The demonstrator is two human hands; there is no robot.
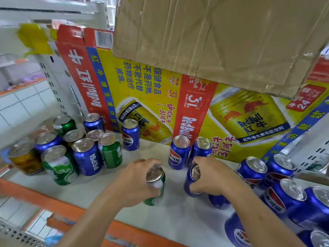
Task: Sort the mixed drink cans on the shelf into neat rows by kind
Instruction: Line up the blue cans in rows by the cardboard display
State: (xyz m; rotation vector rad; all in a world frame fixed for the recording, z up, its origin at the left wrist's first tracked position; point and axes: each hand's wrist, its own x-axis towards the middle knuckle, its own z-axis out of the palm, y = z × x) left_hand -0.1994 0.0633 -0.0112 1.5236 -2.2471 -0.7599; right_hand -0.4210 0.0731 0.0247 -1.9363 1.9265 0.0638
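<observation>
The left hand (140, 180) reaches in over the front edge of the shelf (178, 218). Its fingers are curled round a green can (156, 193) that stands upright near the shelf's middle. The right hand (211, 177) comes in just beside it and clasps a blue can (191, 184) from the side. The two held cans are near each other but apart.

Toward the left end stands a mixed cluster (87, 157): three more green cans, four blue ones, one gold can (25, 159), and two whose sides are hidden. Against the back edge, behind the hands, is a blue pair (179, 154), side by side. At the right front corner is a blue group (284, 195) of at least six, some cut off by the frame.

All the cans are glossy metal cylinders with dull silver pull-tab lids. The shelf is matte white with an orange front lip. A printed carton (142, 86) of yellow and red cardboard lines the back, and a brown box (213, 32) of creased, taped cardboard juts out overhead.
</observation>
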